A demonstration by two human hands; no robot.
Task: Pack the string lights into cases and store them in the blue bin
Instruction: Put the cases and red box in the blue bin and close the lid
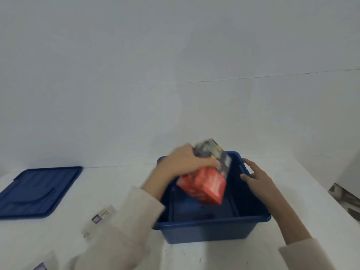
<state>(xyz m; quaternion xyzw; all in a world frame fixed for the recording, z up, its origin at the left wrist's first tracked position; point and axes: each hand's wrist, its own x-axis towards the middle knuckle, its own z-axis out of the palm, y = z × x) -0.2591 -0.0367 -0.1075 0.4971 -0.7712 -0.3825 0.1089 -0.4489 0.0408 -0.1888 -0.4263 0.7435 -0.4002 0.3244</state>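
Observation:
A blue bin [212, 225] stands open on the white table in front of me. My left hand [185, 160] grips the dark top end of a red string-light case [204, 186], which hangs tilted over the bin's inside. The case is blurred. My right hand [255, 176] rests with straight fingers on the bin's right rim, thumb inside the wall. Below the case the bin's floor looks bare.
The bin's blue lid [37, 191] lies flat on the table at the left. A small clear package [102, 216] lies left of my left sleeve, and another [43, 265] shows at the bottom left edge. A plain white wall stands behind the table.

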